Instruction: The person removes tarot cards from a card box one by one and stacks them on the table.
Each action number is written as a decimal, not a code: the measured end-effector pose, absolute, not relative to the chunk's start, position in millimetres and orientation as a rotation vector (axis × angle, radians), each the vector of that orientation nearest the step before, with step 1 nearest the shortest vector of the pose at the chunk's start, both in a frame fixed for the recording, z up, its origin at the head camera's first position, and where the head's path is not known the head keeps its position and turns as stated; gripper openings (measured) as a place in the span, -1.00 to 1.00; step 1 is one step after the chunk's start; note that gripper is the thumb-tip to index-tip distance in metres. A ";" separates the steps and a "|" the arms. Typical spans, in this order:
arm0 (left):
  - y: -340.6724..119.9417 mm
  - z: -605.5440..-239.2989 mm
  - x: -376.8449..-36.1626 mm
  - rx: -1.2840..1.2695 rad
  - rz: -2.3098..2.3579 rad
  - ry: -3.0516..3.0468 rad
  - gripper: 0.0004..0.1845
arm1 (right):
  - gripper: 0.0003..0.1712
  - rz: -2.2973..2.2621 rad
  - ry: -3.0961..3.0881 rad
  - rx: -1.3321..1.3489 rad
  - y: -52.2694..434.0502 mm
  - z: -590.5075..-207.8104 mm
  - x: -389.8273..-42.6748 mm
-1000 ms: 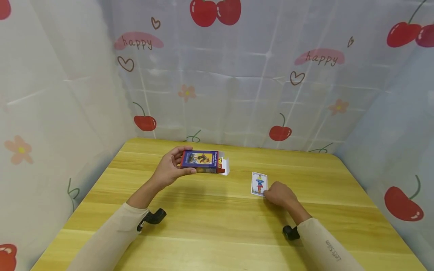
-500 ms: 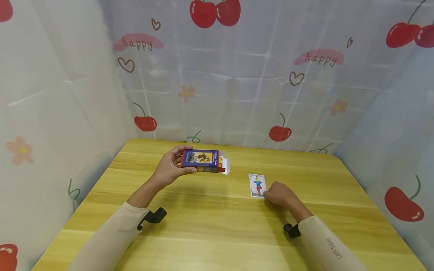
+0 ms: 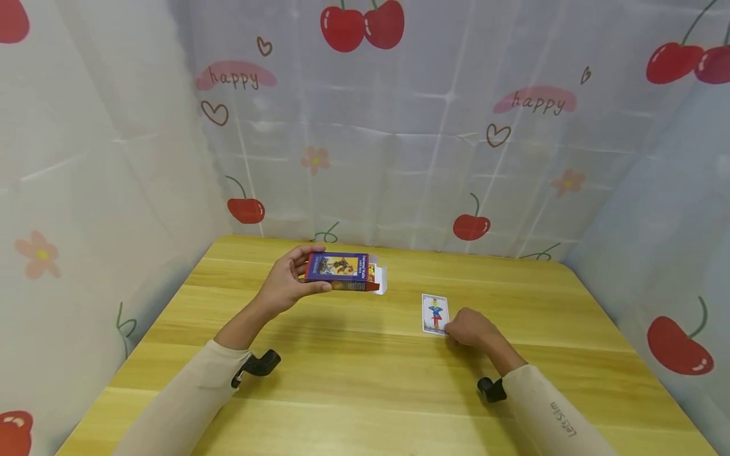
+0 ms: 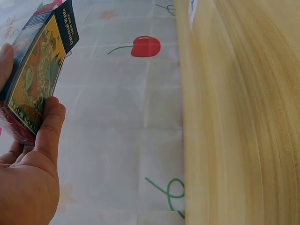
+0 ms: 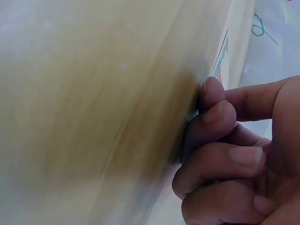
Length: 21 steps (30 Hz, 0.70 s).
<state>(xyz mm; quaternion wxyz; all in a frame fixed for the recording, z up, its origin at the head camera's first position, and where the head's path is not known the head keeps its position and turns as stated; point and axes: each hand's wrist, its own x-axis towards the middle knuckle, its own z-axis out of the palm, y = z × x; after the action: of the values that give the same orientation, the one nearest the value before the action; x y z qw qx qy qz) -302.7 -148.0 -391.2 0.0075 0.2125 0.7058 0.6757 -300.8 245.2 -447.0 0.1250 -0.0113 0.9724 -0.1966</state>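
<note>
My left hand grips a blue and red tarot card box, thumb in front and fingers behind, above the table. In the left wrist view, fingers support the box's printed face. The box's white end flap hangs out on the right, and a bit of a colourful card shows in the opening. Right of the box, my right hand pinches a tarot card by its lower right corner, picture side up. In the right wrist view, its other fingers are curled and hide part of the card.
A yellow wooden table spreads beneath both hands. Behind it hangs a pale curtain with cherries and hearts, and similar curtains close both sides. Black wrist cameras sit at the sleeves.
The tarot card in my right hand has tilted slightly to the left and partly back, ending a little lower in view. My left hand and the box stay nearly still.
</note>
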 end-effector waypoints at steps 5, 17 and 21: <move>-147.8 -391.0 -303.2 0.659 2.105 2.209 -0.14 | -0.64 -0.608 2.824 -0.024 245.7 -442.9 -303.5; -145.7 -389.4 -303.8 0.679 2.106 2.205 -0.15 | -0.65 -1.146 2.853 -0.387 191.7 -347.0 -300.6; -142.8 -390.3 -303.4 0.686 2.112 2.187 -0.20 | -0.74 -1.294 2.760 -0.495 166.6 -329.1 -299.5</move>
<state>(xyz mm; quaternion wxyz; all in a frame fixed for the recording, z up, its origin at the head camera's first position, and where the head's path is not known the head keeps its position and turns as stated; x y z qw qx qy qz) -303.4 -142.8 -390.3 0.0125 0.2200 0.7016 0.6776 -299.5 166.6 -329.1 0.0265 -0.1601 0.8934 -0.4189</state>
